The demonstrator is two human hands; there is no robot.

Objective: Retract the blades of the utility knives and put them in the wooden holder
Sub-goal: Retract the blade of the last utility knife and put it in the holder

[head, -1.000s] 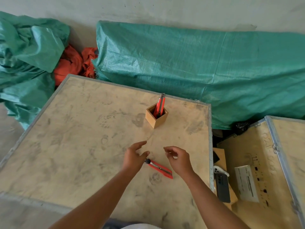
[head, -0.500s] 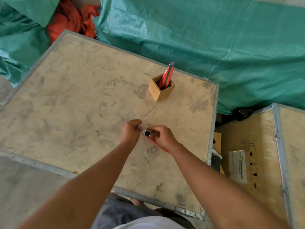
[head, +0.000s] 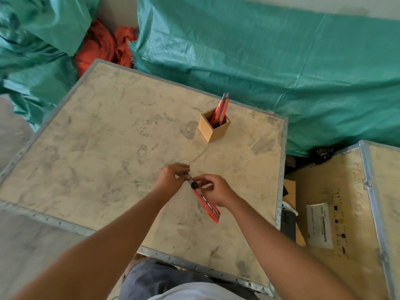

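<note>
At the left edge of the frame, crumpled green tarpaulin (head: 36, 46) lies on the floor, with a bundle of orange cloth (head: 101, 46) beside it at upper left. Centre frame is filled by a smudged plywood crate top (head: 97, 152) with a riveted metal rim, seen from above. Just below centre, the left hand (head: 171, 179) reaches in from the lower left, its fingertips pinched narrowly on the metal front end of a red utility knife (head: 207, 205); whether any blade is still exposed under the fingers cannot be told. Immediately to its right, the right hand (head: 216, 192) grips the same knife along its body, thumb and forefinger closed near the black locking knob (head: 194, 185), so that the red handle slants down and to the right out of the palm, held just above the crate top. Up and to the right of the hands, well apart from them, a square wooden holder (head: 213, 131) stands upright near the crate's far right corner; two red utility knives (head: 221, 109) lean inside it, their ends rising above its rim. Behind the crate, a second sheet of green tarpaulin (head: 270, 61) spans the upper right. At lower right, a second plywood crate (head: 346, 191) bears a white label (head: 320, 226), and a dark phone-like object (head: 287, 223) lies in the gap between the two crates.
</note>
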